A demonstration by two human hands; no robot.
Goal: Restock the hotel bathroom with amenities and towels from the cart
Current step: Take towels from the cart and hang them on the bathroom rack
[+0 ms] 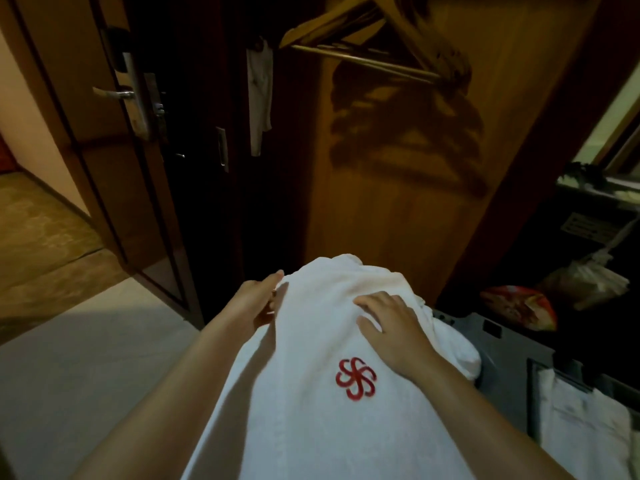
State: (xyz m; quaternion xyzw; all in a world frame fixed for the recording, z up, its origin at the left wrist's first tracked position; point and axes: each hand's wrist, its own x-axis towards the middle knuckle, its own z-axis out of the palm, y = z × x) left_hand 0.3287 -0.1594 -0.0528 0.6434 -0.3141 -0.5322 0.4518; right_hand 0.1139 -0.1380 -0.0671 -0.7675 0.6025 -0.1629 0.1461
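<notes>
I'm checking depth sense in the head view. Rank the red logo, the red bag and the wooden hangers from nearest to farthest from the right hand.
1. Red logo: on the white towel, just below the right hand.
2. Red bag: off to the right, past the towel.
3. Wooden hangers: high up ahead, against the wooden panel.

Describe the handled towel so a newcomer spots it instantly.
Find the wooden closet panel at centre. Below it, the left hand grips and the right hand touches a white towel. Only it bears a red pinwheel logo; the linen at right is plain.
</notes>
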